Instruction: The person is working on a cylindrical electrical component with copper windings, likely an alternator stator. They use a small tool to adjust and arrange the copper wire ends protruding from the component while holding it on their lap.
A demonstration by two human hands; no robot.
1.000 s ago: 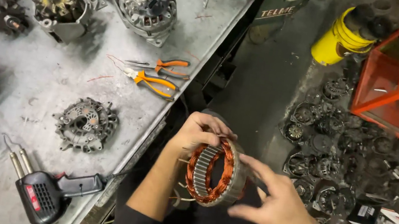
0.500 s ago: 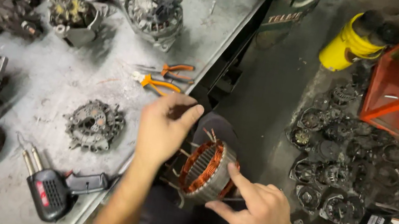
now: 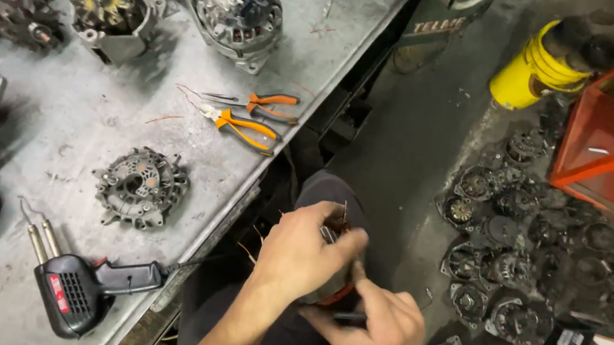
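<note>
Both hands are working off the grey metal worktop [image 3: 85, 121], over the lap: the left hand [image 3: 298, 257] is clasping the copper-wound ring-shaped stator [image 3: 333, 292] steady while the right hand [image 3: 380, 332] is gripping its lower edge from beneath.

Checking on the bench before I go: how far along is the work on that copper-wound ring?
Done: an end cover lies off on the bench, pliers set down. In hand: left hand and right hand both grip the wound ring over the lap, mostly hidden. Left: the ring isn't back in any housing; open housings wait.
</note>
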